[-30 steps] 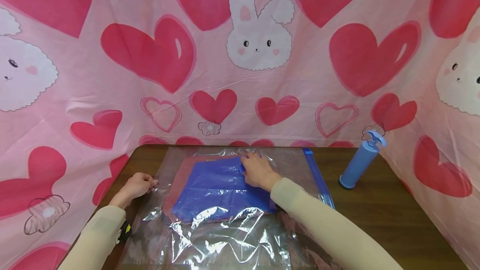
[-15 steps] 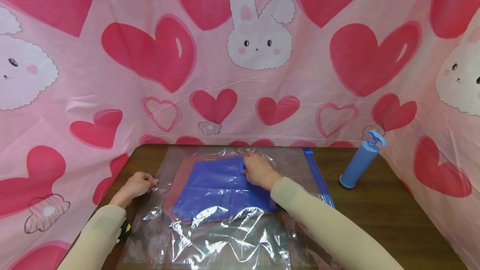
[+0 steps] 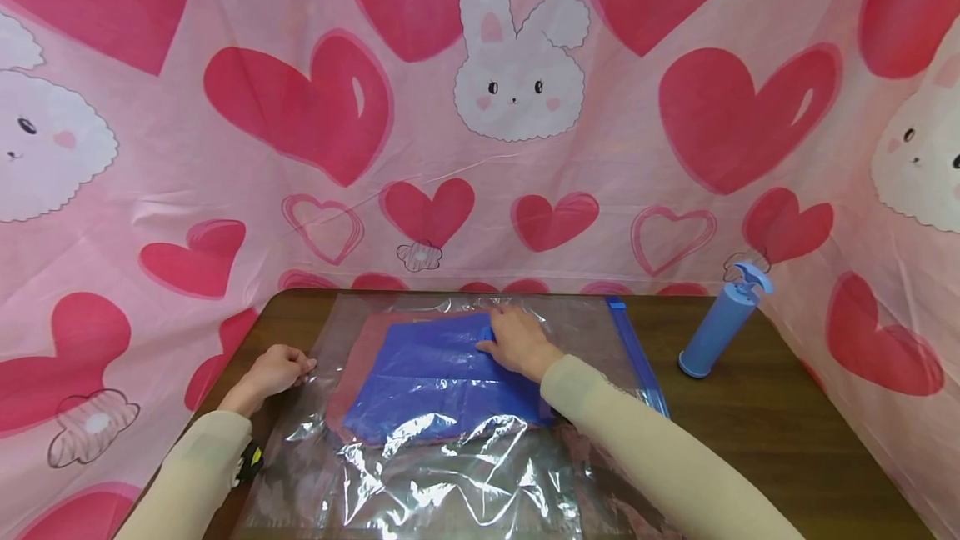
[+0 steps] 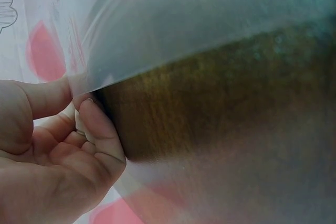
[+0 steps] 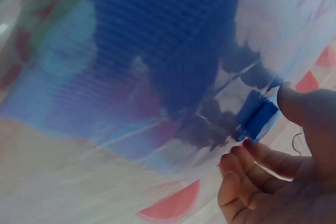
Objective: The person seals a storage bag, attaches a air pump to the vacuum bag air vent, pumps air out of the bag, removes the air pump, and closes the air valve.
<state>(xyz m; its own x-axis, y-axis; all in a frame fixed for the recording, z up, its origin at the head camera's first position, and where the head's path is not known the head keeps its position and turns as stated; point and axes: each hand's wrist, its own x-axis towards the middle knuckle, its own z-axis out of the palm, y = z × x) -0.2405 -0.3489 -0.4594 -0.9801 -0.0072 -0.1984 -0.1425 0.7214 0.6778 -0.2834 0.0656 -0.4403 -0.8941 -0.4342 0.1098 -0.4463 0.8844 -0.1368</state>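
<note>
A large clear plastic storage bag [image 3: 450,482] lies on the table, with folded blue cloth [image 3: 427,365] and reddish-pink cloth [image 3: 347,382] inside. My left hand [image 3: 273,367] is at the bag's left edge; in the left wrist view, thumb and curled fingers pinch the film's rim [image 4: 84,85]. Over the blue cloth's upper right corner, my right hand [image 3: 522,344] has its thumb and fingers around a small blue valve cap [image 5: 261,120] on the bag. The right wrist view shows the fingertips at the cap's lower side and the thumb beside its upper side.
A blue hand pump [image 3: 718,332] stands tilted at the right on the dark wooden table [image 3: 780,440]. Along the bag's right side runs a blue zip strip [image 3: 637,357] with a slider [image 3: 617,304] at its far end. Behind hangs a pink heart-patterned curtain [image 3: 517,165].
My right hand has shifted slightly right and turned at the valve cap, and its thumb now sticks out to the left. My left hand stays where it was.
</note>
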